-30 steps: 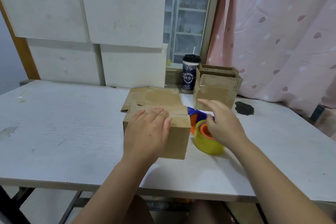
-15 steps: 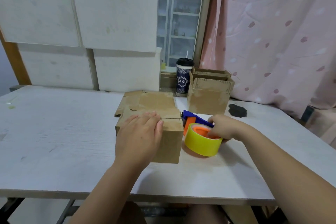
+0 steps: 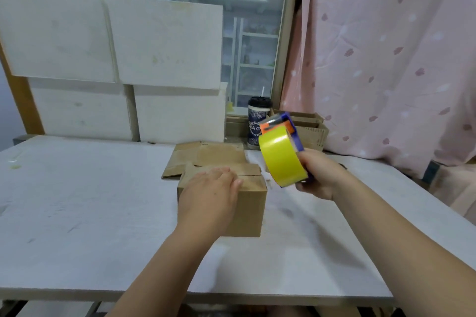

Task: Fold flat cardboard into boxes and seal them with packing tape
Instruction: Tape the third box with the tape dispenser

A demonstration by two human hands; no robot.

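Observation:
A small brown cardboard box [image 3: 251,210] stands on the white table [image 3: 85,213] with its top flaps folded down. My left hand [image 3: 210,197] lies flat on those flaps, fingers straight, pressing them. My right hand [image 3: 318,177] grips a tape dispenser [image 3: 282,153] with a blue and orange frame and a yellow roll of tape. It holds the dispenser in the air, just right of the box and above the table. Flat cardboard [image 3: 206,157] lies behind the box.
Folded boxes [image 3: 311,134] are stacked at the back right by the pink curtain [image 3: 386,59]. A dark lidded cup [image 3: 257,123] stands next to them at the window. White boards [image 3: 116,64] lean along the back of the table.
My right hand took hold of the tape dispenser on the table and has lifted it up beside the box. My left hand has stayed pressed on the flaps.

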